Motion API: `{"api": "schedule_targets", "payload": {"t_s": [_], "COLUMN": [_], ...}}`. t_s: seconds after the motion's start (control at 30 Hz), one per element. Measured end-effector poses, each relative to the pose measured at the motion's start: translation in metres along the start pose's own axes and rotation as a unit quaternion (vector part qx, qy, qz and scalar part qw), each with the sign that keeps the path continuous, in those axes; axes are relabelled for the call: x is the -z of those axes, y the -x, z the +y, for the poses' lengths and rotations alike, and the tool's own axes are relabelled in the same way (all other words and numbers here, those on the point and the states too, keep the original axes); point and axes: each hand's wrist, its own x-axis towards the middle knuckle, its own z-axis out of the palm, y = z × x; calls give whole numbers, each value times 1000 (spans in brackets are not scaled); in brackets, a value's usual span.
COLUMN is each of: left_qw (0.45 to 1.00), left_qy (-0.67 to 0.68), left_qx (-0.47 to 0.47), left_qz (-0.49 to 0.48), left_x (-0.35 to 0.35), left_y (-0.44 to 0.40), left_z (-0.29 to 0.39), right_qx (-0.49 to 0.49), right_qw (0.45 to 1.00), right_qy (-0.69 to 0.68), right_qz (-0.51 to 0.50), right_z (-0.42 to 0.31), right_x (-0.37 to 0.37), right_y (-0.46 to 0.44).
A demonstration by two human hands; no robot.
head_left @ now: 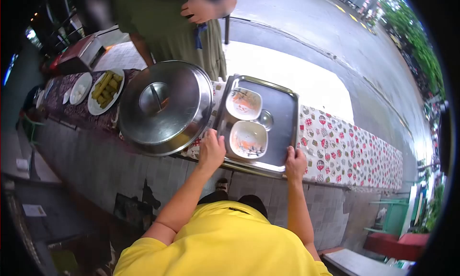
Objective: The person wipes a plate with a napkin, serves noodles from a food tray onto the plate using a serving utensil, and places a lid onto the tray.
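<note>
A rectangular metal tray [282, 127] lies on the patterned tablecloth in front of me. My left hand [211, 150] grips its near left corner, fingers closed on the rim. At the near right corner my right hand [295, 163] is closed on the edge. Two white bowls, one farther off [244, 103] and one nearer [248, 140], hold orange and white remnants. A small round metal dish [265, 120] sits beside them on the tray. Just left of the tray stands a large round pot with a domed metal lid [167, 103].
Left of the pot are a white plate of yellow-green rolls [106, 91] and a white bowl [80, 88]. A person in olive clothing [163, 31] stands across the table. The printed tablecloth [350, 151] extends right. Green chairs [393, 213] are at the lower right.
</note>
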Motion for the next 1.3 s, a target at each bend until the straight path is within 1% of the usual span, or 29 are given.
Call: {"api": "schedule_targets", "payload": {"t_s": [0.03, 0.1, 0.17, 0.23, 0.3, 0.33, 0.43, 0.47, 0.57, 0.6, 0.63, 0.73, 0.83, 0.9, 0.97, 1.03, 1.13, 1.3], "left_qw": [1000, 999, 999, 994, 991, 989, 978, 979, 970, 970, 972, 976, 976, 977, 976, 975, 981, 976], "left_qy": [10, 32, 45, 94, 126, 138, 158, 153, 216, 225, 221, 210, 207, 199, 210, 212, 192, 213], "left_qx": [-8, -14, -26, -57, -46, -58, 15, 4, 9, -6, -1, 18, 34, 58, 49, 58, 26, 41], "left_qz": [14, 7, -7, 21, -4, -8, -139, -134, -111, -93, -74, -60, -50, -41, -28, -22, 30, 28], "left_x": [-1, -4, -10, -26, -44, -53, -76, -87, -121, -132, -140, -163, -181, -191, -198, -194, -195, -193], "left_y": [4, 16, 33, 44, 56, 60, 77, 85, 102, 107, 110, 112, 109, 111, 115, 123, 130, 136], "left_z": [9, 28, 59, 87, 111, 123, 148, 153, 163, 163, 166, 161, 156, 156, 150, 152, 152, 149], "right_qx": [3, 12, 19, 26, 27, 31, 27, 28, 40, 43, 50, 35, 21, 33, 38, 49, 45, 62], "right_qw": [1000, 999, 998, 998, 995, 997, 999, 999, 997, 997, 996, 997, 996, 997, 996, 996, 996, 995], "right_qy": [-8, -42, -64, -61, -92, -73, -36, -29, -5, -9, -19, -18, -55, -54, -59, -65, -80, -79], "right_qz": [4, 15, 13, 8, 3, 1, 12, 25, 59, 66, 72, 66, 65, 53, 46, 39, 24, 11], "right_z": [0, 12, 20, 35, 68, 75, 106, 118, 149, 152, 154, 174, 185, 188, 192, 193, 198, 204], "right_x": [5, 25, 60, 99, 129, 146, 178, 184, 203, 205, 204, 201, 190, 188, 185, 183, 180, 175], "right_y": [-4, -7, -10, -23, -36, -41, -36, -35, -37, -36, -38, -44, -48, -51, -54, -56, -59, -61]}}
